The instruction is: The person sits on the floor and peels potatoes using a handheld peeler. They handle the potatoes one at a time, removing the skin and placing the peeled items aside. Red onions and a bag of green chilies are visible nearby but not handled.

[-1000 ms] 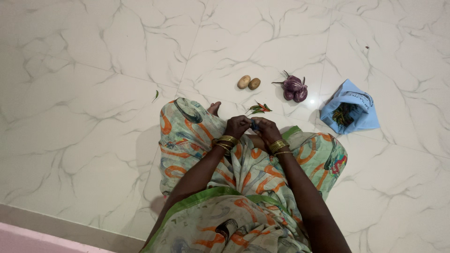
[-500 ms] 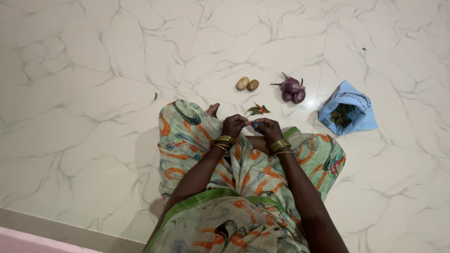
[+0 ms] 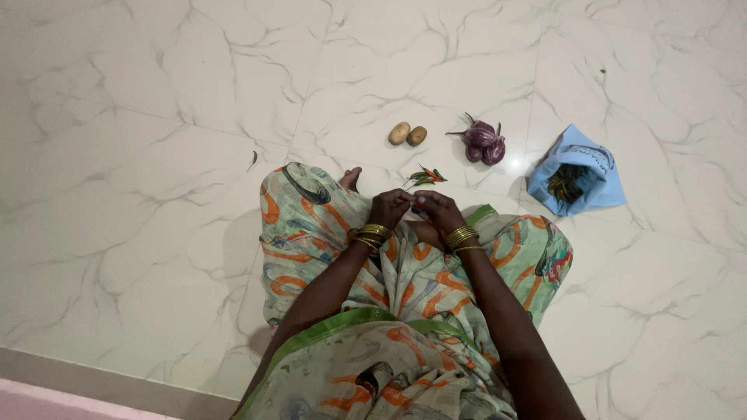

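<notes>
Floor: white veined marble tiles, wide bare room left of the hands.
Hands: left hand and right hand meet over the lap, pinching a small bluish object, too small to identify.
Beyond hands: red and green chillies; then two brown potatoes, purple brinjals.
Right of hands: open blue cloth bag.

Seated person, seen from above: pale green sari printed with orange loops and dark motifs, bright green border; stacked gold bangles at the wrists of left hand and right hand; forearms bare.
</notes>
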